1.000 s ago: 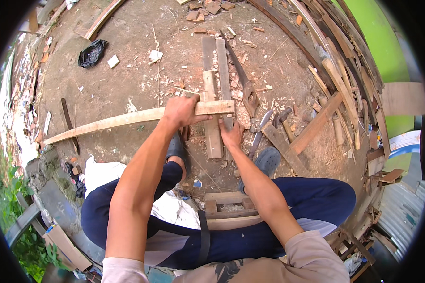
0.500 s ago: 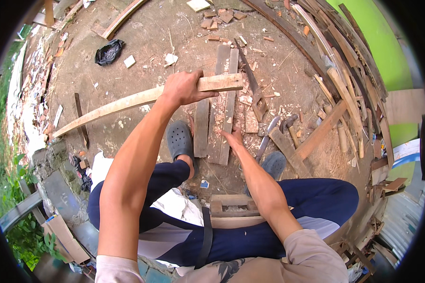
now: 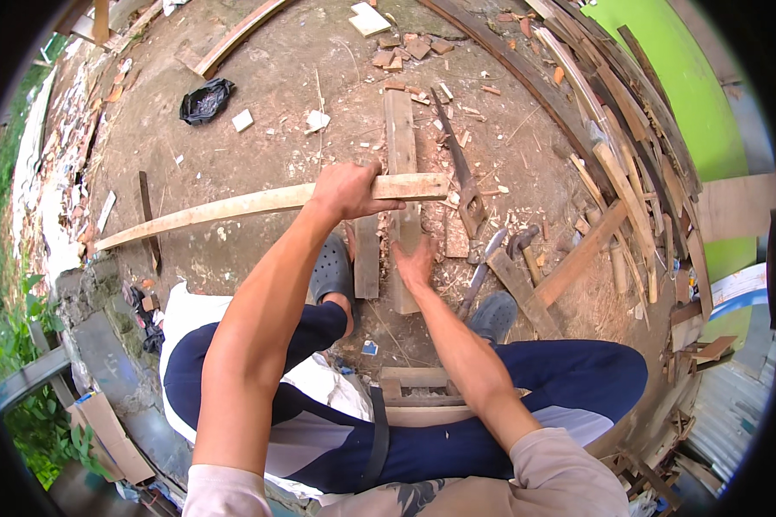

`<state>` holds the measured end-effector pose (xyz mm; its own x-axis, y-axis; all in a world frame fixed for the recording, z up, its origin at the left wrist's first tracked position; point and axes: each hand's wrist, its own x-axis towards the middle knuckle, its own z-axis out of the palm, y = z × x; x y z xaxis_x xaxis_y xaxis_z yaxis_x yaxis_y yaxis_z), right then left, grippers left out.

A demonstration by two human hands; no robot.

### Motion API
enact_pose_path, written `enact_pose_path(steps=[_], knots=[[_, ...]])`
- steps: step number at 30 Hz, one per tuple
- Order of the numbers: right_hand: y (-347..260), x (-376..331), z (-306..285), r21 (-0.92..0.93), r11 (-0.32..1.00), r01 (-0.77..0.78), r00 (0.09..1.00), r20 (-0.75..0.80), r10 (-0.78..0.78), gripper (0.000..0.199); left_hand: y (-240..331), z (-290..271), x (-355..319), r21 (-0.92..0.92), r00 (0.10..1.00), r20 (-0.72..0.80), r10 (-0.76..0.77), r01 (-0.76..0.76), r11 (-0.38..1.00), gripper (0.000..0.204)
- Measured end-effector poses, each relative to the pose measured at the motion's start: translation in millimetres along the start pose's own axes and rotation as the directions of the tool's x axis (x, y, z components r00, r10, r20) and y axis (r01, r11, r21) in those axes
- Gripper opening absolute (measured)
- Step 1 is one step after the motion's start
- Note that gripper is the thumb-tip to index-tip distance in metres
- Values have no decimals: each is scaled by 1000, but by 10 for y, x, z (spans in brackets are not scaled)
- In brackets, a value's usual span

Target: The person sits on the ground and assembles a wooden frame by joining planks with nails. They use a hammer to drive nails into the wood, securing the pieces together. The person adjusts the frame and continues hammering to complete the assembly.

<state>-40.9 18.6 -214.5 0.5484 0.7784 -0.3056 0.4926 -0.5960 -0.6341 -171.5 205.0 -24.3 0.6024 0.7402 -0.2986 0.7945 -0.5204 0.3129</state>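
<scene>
Pale wood fills my left hand (image 3: 347, 191), its fingers wrapped round a long stick (image 3: 233, 204) near the squared end, which crosses over a plank (image 3: 401, 129) (whether the two touch, I cannot tell). The stick runs off toward the left edge of the ground (image 3: 259, 164). My right hand (image 3: 415, 260) is loosely spread over the plank's near half; how firmly it presses or grips, I cannot tell. I judge this to be a step of handling both pieces together, stick crosswise, plank below. Shifting anything so long would call for a firm left grip and a steady right.

Brown and rough, the ground is strewn with wood chips (image 3: 452, 201). A short board (image 3: 366, 258) lies just left of the plank; a saw (image 3: 459, 162) and a hammer (image 3: 521, 245) lie to its right. Timber (image 3: 612, 112) is heaped along the ground's right edge, near a green wall (image 3: 694, 95).
</scene>
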Motion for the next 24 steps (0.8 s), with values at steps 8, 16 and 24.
enact_pose_path(steps=[8, 16, 24], knots=[[-5, -247, -204, -96, 988, 125, 987, -91, -134, 66, -69, -183, 82, -14, 1000, -25, -13, 13, 1000, 83], [-30, 3, -319, 7, 991, 132, 991, 20, -133, 67, -54, -74, -10, 9, 1000, 7, -28, 28, 1000, 87], [-2, 35, -381, -397, 891, 220, 974, 144, -176, 65, -131, 7, 67, -34, 999, 32, -35, 36, 999, 86]])
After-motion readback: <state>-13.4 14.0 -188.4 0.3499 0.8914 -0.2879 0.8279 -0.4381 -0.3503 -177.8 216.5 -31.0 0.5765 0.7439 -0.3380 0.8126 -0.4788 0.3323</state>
